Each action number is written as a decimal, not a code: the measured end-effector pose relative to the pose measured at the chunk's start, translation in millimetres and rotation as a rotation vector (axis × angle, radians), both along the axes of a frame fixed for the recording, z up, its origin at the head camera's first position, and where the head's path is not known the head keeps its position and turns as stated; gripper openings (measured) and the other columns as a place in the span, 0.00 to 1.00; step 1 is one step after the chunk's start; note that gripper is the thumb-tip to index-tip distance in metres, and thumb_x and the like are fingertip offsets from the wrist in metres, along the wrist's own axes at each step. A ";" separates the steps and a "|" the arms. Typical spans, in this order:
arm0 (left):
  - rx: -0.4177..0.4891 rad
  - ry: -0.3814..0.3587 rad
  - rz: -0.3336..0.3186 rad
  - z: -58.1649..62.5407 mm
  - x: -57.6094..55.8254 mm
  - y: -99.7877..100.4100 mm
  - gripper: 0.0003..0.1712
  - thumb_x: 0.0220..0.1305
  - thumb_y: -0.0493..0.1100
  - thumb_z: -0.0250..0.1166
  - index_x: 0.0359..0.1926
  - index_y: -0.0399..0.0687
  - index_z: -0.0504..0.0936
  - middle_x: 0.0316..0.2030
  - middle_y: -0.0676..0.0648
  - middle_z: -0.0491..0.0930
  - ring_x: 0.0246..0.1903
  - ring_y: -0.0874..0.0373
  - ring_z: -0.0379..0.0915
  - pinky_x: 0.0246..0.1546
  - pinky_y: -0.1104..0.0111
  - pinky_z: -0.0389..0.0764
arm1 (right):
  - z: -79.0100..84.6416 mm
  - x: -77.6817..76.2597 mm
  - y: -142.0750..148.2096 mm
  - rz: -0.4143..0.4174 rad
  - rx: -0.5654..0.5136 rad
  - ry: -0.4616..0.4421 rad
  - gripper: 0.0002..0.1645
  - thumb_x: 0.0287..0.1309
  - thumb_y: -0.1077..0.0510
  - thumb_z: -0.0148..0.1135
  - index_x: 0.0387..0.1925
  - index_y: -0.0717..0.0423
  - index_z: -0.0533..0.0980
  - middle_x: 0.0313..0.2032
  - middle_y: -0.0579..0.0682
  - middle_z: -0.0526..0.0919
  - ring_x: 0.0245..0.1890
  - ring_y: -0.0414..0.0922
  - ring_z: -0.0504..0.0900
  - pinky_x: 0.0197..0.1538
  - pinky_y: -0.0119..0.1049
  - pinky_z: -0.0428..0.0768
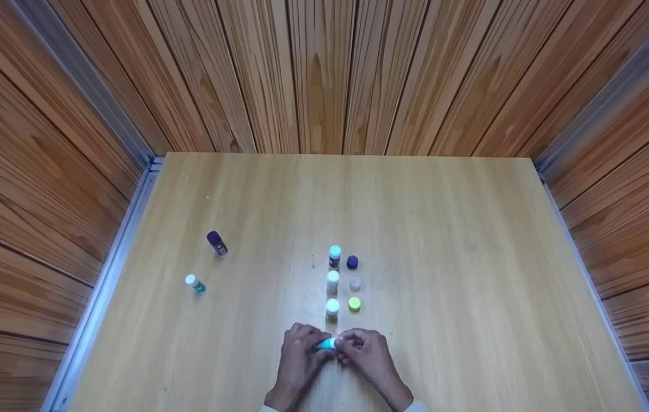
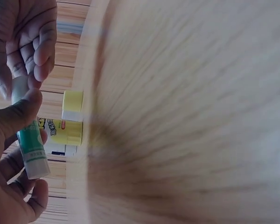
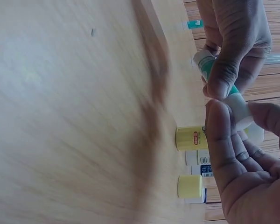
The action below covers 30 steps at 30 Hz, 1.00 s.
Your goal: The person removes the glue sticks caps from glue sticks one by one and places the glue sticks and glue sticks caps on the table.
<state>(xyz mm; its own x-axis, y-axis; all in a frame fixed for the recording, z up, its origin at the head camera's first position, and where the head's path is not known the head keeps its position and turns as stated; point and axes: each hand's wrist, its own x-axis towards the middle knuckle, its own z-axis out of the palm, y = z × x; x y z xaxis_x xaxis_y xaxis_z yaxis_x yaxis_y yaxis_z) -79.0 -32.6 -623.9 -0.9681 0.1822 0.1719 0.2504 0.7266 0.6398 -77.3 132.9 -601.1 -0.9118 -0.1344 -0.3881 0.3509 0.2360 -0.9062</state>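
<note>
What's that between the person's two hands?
A green-and-white tube is between the left hand and the right hand, held by both; all three views show it.

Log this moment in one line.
Left fingers: grip green glue stick | right fingers: pinch its white cap | row: three upright sticks, three caps alongside | cap seating: unclear

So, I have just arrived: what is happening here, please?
A person's left hand grips a green-and-white cylindrical stick while the right hand pinches its white end. Just beyond, three upright tubes with pale tops stand in a row; to their right sit a dark blue round cap, a whitish one and a yellow-green one. Farther left stand a dark purple stick and another green-and-white one.
</note>
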 end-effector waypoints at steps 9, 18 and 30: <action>-0.018 -0.029 -0.046 3.8 -2.4 -3.0 0.13 0.40 0.48 0.72 0.32 0.60 0.85 0.30 0.65 0.80 0.34 0.69 0.67 0.35 0.73 0.72 | -1.1 2.3 2.3 0.125 0.195 0.235 0.16 0.50 0.47 0.62 0.36 0.54 0.80 0.26 0.40 0.82 0.28 0.34 0.79 0.30 0.26 0.77; -0.044 0.007 -0.097 11.2 -4.3 -0.8 0.11 0.43 0.47 0.71 0.33 0.56 0.85 0.28 0.65 0.80 0.32 0.69 0.66 0.32 0.74 0.69 | -3.8 3.8 0.7 0.022 0.046 0.070 0.18 0.49 0.48 0.64 0.36 0.57 0.78 0.26 0.46 0.81 0.27 0.45 0.80 0.29 0.31 0.78; 0.003 0.041 -0.124 11.7 -1.6 -1.1 0.11 0.42 0.45 0.71 0.31 0.54 0.85 0.27 0.62 0.81 0.29 0.71 0.66 0.27 0.80 0.71 | -8.3 6.1 1.4 0.041 -0.067 0.046 0.18 0.48 0.51 0.65 0.36 0.61 0.77 0.25 0.51 0.82 0.25 0.48 0.82 0.27 0.34 0.80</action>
<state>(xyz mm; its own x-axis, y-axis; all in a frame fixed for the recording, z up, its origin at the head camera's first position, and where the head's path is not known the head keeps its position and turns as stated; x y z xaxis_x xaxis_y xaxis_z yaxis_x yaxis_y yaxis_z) -80.5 -33.7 -612.3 -0.9302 0.2998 0.2116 0.3644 0.6864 0.6294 -71.3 134.3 -609.4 -0.9217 -0.1964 -0.3344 0.2993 0.1881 -0.9354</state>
